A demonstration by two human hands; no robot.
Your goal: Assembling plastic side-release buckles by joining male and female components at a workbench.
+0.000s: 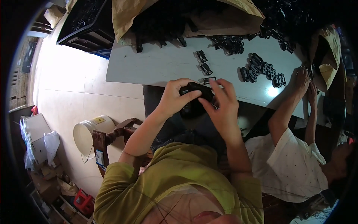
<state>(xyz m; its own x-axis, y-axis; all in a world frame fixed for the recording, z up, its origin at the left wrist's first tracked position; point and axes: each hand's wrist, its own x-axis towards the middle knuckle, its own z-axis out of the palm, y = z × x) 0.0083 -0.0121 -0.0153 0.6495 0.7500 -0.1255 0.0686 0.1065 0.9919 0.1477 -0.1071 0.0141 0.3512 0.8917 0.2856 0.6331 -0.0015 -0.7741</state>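
Across a white table (126,67), a big paper sack (125,15) gapes toward the worker, loaded with black parts, some spilling from its mouth. A black crate (85,48) stands at the table's left end, dark pieces inside. At right, a smaller sack (333,72) stands open beside the hands (302,80) of a co-worker in a white shirt (294,168). On the floor, a white bucket (93,132) sits behind a wooden chair post (99,140), which blocks part of it.

Two sacks, one crate and one bucket are in sight. Three clips (205,69) lie in a file at the near edge; the cluster (257,69) to their right numbers perhaps a dozen or more, overlap making an exact count unsure.

Just off the table's edge, the worker's left hand (177,95) grips a black piece (199,89), its fingers partly covering it; the right hand (225,102), fingers bent and spread, is at its right end, though whether it grasps cannot be told.
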